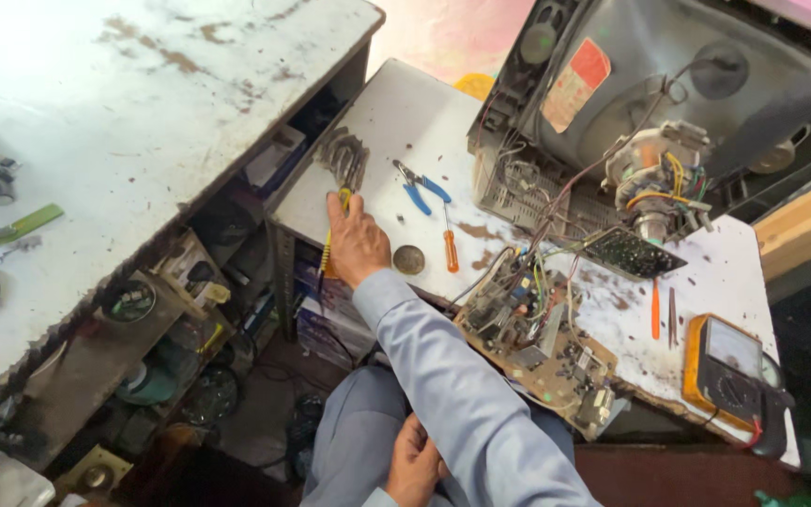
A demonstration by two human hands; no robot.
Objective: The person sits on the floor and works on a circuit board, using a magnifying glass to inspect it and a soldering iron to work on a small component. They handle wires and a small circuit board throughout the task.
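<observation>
Your right hand point(357, 246) rests on the small table point(405, 113), with the pliers point(421, 187) and screwdriver point(449, 246) just to its right. Further right, the circuit board point(537, 343) overhangs the table's near edge, the opened television point(668, 103) stands behind it, and the multimeter point(734, 371) lies at the far right corner. Your left hand point(415, 465) lies in your lap, below the table.

Right arm in grey-blue sleeve stretched fully forward and across to the near left edge of the small white table point(396, 113). Right hand point(356, 246) palm down on that edge, fingers together and pointing away. Grip not resolvable. Left hand point(414, 462) well below the table, loosely curled in lap, partly hidden by right sleeve.
</observation>
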